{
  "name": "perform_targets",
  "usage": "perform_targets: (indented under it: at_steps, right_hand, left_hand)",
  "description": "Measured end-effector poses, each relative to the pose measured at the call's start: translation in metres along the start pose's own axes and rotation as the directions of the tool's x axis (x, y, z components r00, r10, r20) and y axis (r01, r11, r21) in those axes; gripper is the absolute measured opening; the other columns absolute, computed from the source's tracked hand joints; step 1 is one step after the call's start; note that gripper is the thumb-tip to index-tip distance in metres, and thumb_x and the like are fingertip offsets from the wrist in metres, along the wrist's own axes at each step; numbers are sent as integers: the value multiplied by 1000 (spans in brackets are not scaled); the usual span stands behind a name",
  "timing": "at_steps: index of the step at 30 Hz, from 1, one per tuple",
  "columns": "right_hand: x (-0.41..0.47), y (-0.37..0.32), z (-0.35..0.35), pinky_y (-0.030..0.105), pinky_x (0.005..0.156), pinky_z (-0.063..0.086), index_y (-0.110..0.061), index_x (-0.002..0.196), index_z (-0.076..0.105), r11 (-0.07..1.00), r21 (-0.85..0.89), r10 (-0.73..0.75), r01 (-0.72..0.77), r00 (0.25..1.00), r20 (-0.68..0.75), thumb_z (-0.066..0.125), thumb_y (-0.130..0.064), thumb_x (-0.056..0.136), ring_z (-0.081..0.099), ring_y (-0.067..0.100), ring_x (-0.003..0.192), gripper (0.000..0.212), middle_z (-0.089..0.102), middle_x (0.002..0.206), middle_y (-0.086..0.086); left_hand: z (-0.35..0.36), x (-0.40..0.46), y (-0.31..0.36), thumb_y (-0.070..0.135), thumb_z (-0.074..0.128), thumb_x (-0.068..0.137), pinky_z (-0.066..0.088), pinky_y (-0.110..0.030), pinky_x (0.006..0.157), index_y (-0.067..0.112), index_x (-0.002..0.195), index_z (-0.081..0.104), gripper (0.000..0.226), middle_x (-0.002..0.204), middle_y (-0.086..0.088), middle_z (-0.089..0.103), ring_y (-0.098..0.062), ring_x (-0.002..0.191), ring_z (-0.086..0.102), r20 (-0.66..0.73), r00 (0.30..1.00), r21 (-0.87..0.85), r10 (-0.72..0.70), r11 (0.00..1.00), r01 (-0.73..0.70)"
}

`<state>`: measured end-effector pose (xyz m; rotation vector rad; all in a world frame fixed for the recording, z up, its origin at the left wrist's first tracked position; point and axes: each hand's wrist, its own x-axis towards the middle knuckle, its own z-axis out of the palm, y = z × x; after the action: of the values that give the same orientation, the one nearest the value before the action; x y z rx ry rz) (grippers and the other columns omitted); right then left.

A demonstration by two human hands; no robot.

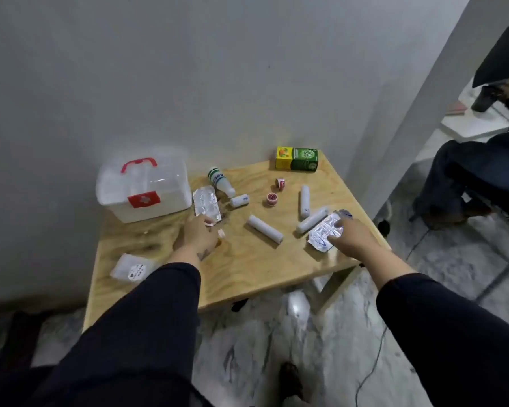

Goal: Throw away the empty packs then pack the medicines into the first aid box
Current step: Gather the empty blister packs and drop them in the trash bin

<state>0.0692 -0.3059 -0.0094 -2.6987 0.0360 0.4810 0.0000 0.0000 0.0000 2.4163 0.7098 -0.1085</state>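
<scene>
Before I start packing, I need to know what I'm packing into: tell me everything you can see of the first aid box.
The first aid box is a translucent white plastic case with a clear lid, a red carry handle on top and a red front latch bearing a white cross. It stands upright with the lid closed on the far left corner of the wooden table, next to the wall. A silver blister pack lies just beside its right side; whether they touch is unclear. Neither hand touches it. Its contents cannot be made out.
</scene>
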Motion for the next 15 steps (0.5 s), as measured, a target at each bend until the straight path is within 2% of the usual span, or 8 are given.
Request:
perform_targets:
  at_steps: [4,9,15]
  right_hand:
    - [14,8,10,41,103,40,-15,134,50,985,81,154,-149,986,-55,62,-32,86,47,40,123,52,45,135,18]
    - [34,1,19,42,104,37,-16,136,44,945,165,297,-284,952,-66,66,-36,84,33,36,132,60,35,139,16]
    - [54,-5,19,38,96,40,-22,124,53,917,221,350,-333,936,-40,74,-22,74,28,33,129,55,34,134,12]
  left_hand:
    - [10,25,-7,25,50,93,41,-34,94,19,127,56,35,141,-8,47,-30,123,50,-25,997,5,-68,998,68]
    - [20,62,-9,25,51,94,41,-43,105,14,132,52,39,143,-13,44,-33,128,45,-65,987,-63,-144,988,140]
    - [42,93,-4,25,54,95,39,-43,106,8,129,53,38,140,-16,43,-34,127,43,-36,984,-79,-177,982,173]
